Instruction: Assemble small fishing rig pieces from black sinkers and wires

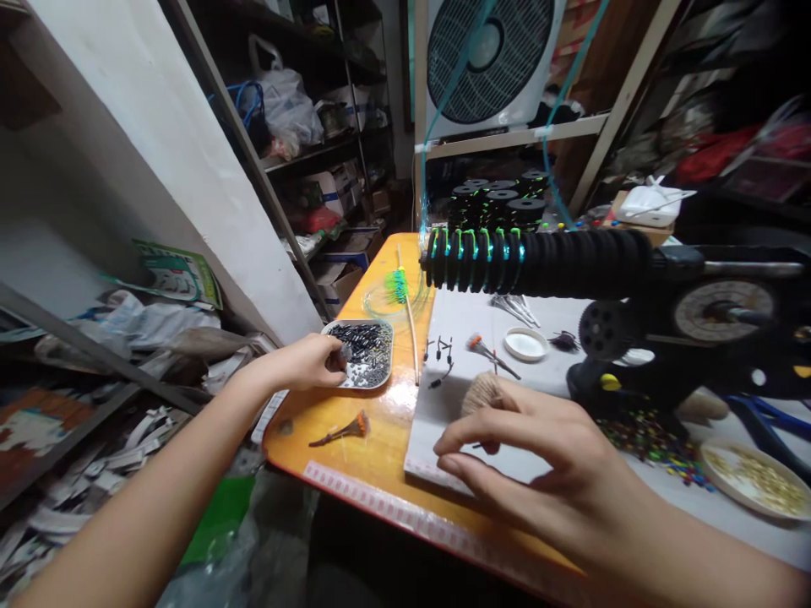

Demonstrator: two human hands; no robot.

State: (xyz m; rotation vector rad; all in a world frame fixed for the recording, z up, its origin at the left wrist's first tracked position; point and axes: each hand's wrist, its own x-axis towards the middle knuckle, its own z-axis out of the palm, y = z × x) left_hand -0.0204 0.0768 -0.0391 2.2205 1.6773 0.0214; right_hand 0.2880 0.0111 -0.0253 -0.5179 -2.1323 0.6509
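My left hand (pixel 318 361) reaches into a white dish (pixel 389 355) of small black tubes and grey pieces at the table's left edge. Its fingers are curled together, and I cannot make out what is between them. Over the white board (pixel 421 447), my right hand (pixel 538 447) has thumb and forefinger pinched; anything held there is too small to name. A brown fibrous bundle (pixel 480 393) shows just behind its fingers. Several small black pieces with wire ends (pixel 438 350) lie on the board, near an orange-tipped feather-like tuft (pixel 485 346). A similar tuft (pixel 348 426) rests on the wooden table.
A black ribbed spool (pixel 538 262) wound with green and blue line juts from a machine (pixel 722 312). A thin stick (pixel 411 329), a small white dish (pixel 525 344), coloured beads (pixel 659 443) and a dish of gold pieces (pixel 757 481) are around. A fan (pixel 487 59) stands behind.
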